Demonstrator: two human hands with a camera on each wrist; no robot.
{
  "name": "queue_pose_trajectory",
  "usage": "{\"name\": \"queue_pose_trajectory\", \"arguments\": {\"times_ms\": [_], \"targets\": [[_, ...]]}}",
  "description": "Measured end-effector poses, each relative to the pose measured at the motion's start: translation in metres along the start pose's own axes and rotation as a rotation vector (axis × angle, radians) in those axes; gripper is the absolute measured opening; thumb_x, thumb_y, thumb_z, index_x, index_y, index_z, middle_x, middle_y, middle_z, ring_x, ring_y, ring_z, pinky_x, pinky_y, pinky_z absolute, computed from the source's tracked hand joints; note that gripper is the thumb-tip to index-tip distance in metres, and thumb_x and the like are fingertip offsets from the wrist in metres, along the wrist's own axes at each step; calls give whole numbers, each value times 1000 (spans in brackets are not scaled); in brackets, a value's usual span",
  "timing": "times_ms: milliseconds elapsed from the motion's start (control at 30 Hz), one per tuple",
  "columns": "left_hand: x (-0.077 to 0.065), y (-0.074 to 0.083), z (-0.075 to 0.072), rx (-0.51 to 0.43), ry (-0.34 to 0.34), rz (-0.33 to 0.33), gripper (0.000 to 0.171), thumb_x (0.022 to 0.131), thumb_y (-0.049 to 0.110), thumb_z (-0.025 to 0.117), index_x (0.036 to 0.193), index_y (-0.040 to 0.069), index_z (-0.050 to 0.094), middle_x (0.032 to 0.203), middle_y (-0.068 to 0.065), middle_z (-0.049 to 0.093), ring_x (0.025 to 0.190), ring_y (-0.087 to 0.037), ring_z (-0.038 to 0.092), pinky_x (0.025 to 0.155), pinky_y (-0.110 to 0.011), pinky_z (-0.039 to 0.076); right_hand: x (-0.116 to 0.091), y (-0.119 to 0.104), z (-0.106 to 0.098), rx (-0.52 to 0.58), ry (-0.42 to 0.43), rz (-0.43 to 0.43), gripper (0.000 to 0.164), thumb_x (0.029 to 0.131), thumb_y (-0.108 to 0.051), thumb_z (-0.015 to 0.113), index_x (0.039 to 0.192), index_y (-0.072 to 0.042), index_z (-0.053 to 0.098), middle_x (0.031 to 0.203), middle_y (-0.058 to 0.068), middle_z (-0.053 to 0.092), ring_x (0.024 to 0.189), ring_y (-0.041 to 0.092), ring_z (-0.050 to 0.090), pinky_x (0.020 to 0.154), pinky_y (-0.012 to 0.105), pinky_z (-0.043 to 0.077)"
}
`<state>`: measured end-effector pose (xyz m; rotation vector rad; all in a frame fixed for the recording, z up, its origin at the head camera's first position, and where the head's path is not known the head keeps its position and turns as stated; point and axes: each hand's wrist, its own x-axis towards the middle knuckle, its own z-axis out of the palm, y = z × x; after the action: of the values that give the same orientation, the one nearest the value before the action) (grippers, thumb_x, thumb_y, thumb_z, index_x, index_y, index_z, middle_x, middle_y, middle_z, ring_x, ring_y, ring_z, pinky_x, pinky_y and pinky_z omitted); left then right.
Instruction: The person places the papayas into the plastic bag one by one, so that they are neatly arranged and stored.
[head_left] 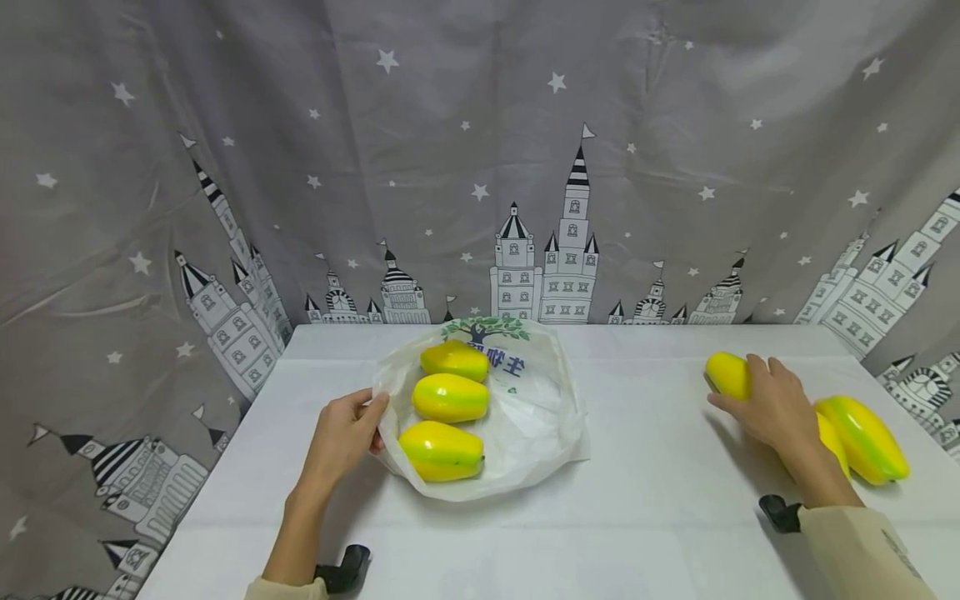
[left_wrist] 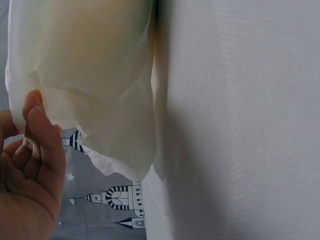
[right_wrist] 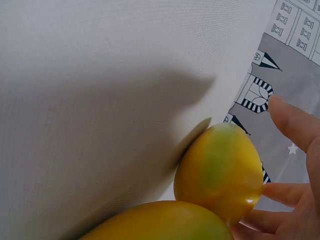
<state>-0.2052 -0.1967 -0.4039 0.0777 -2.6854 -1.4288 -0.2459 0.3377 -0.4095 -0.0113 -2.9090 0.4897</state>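
A white plastic bag (head_left: pixel 536 425) with a printed tree lies with its mouth spread, and three yellow-green papayas sit inside along its left side; the middle one (head_left: pixel 450 397) lies between the others. My left hand (head_left: pixel 341 433) pinches the bag's left rim between thumb and fingers, as the left wrist view also shows. On the right, my right hand (head_left: pixel 776 404) is at a papaya (head_left: pixel 726 375). In the right wrist view its fingers touch that papaya's side (right_wrist: pixel 220 172), while the thumb (right_wrist: pixel 292 122) stands apart from it.
Two more papayas lie on the right of the white-covered table (head_left: pixel 637 500): one (head_left: pixel 862 437) in plain sight, the other (head_left: pixel 831 437) partly behind my right forearm. A grey curtain (head_left: pixel 435 100) with castles and stars hangs behind the table and at its sides.
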Motion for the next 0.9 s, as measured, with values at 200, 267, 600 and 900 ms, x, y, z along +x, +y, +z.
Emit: {"name": "queue_pose_trajectory", "arguments": {"times_ms": [200, 267, 600, 900], "targets": [[0, -1, 0, -15, 9, 5, 40, 104, 24, 52, 129, -5, 59, 63, -5, 61, 56, -21, 58, 55, -26, 50, 3, 0, 0, -15, -19, 27, 70, 89, -26, 68, 134, 18, 38, 121, 42, 41, 100, 55, 44, 79, 66, 40], [1, -2, 1, -17, 9, 7, 39, 104, 24, 52, 129, -5, 59, 63, -6, 61, 55, -21, 58, 56, -26, 51, 3, 0, 0, -24, -20, 43, 64, 88, -20, 67, 132, 17, 39, 121, 41, 41, 99, 55, 43, 80, 66, 40], [1, -2, 2, -7, 6, 1, 41, 104, 25, 52, 131, -5, 57, 63, -5, 61, 56, -21, 58, 56, -26, 51, 3, 2, 2, -38, -20, 97, 62, 87, -9, 68, 133, 17, 36, 117, 40, 40, 98, 54, 42, 88, 67, 38], [1, -2, 3, -3, 5, 6, 38, 103, 23, 52, 129, -5, 59, 62, -5, 61, 55, -21, 58, 56, -28, 51, 4, 4, 2, -22, -26, 102, 66, 87, -10, 72, 134, 17, 33, 116, 39, 36, 97, 53, 39, 88, 67, 37]]}}
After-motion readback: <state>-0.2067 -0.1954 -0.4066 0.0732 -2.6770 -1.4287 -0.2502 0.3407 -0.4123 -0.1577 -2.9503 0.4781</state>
